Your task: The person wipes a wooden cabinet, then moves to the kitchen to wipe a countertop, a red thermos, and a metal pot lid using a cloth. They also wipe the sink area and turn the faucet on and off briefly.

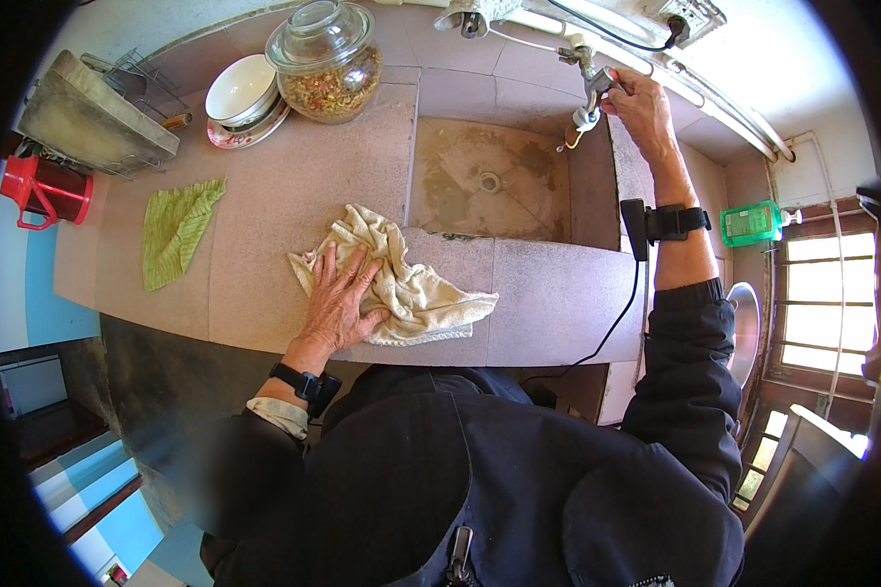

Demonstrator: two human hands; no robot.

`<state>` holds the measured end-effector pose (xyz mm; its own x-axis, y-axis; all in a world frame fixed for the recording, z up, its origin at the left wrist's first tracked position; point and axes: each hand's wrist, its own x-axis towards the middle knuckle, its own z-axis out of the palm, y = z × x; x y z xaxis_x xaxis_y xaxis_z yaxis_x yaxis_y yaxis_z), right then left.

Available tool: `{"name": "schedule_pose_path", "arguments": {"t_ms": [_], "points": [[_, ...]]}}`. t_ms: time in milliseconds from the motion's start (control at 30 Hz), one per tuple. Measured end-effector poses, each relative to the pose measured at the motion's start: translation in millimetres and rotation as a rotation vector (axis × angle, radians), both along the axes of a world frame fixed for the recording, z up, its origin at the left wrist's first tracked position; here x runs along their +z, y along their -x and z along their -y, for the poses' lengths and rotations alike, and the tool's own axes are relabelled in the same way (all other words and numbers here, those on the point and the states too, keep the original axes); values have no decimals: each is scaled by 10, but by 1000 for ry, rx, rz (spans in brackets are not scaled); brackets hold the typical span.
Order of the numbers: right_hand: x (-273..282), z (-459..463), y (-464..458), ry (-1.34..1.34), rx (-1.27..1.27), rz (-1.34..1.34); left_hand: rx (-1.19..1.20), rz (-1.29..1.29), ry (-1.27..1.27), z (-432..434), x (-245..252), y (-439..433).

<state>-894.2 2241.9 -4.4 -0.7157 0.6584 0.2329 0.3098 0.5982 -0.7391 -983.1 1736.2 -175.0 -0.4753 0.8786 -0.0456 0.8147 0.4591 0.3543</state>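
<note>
My left hand (341, 301) rests palm down on a crumpled cream cloth (418, 293), fingers spread over its left part. The cloth lies on the tiled counter, near the sink's front left corner. At the wall, my right hand (640, 106) has its fingers closed around the handle of a metal tap (598, 82). Below the tap's spout a small drip of water hangs over the tiled sink (455, 169). The sink has a round drain (490, 182) and damp patches on its floor.
A green cloth (180, 231) lies on the counter's left. Behind it stand stacked bowls (241, 89), a lidded glass jar (330, 81) of dried bits, a rack with a cutting board (92, 114), and a red jug (48, 192). A green pump bottle (750, 223) stands at right.
</note>
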Motion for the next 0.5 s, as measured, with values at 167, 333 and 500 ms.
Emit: {"name": "schedule_pose_path", "arguments": {"t_ms": [167,333,500], "points": [[14,15,-17,-68,-4,25,-6,-4,-16,-3,-3,2],[54,25,-23,-18,-27,127,-10,10,31,-4,0,13],[-2,34,-18,-91,-42,37,-6,18,41,-4,3,14]]}}
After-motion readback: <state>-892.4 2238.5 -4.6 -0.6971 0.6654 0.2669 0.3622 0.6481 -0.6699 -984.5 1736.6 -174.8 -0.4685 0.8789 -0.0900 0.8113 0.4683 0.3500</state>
